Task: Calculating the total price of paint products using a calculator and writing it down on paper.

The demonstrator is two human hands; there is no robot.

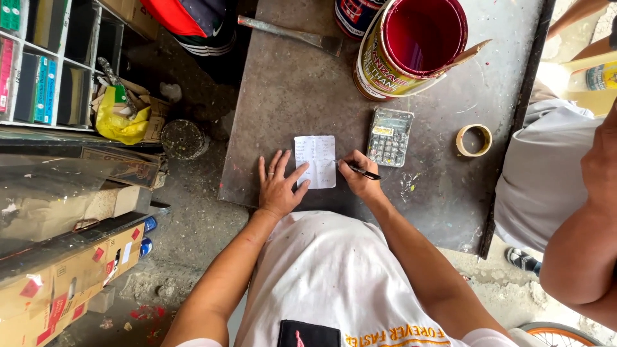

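While pressed flat on the grey metal table [289, 83], left hand [277, 186] open, fingers spread, thumb and forefinger touching the left edge of the small white paper slip [315, 160] near the middle of the frame. Right hand [358, 177] just right of the slip, closed around a black pen [357, 169] — tip of the pen at the right edge of the paper, barrel pointing to the lower right. Some handwriting on the slip, too small to read.

Just right of the right hand and a bit higher, a small calculator [389, 136] lying flat, apart from the paper. Further right, a roll of tape [474, 140] lying flat on the table. At the top centre, a large open paint can [411, 48] with red inside, a flat wooden stick [466, 56] leaning out over its rim to the right. Beside it, at the very top, a second can [353, 14], only partly seen. Left of the cans, a chisel-like metal tool [289, 32] lying across the table.

At the right edge of the frame, arm of another person [581, 244] — not touching anything on the table. In the lower left, cardboard boxes [58, 283]; in the upper left, shelves [51, 61] and a yellow bag [122, 122] on the floor.
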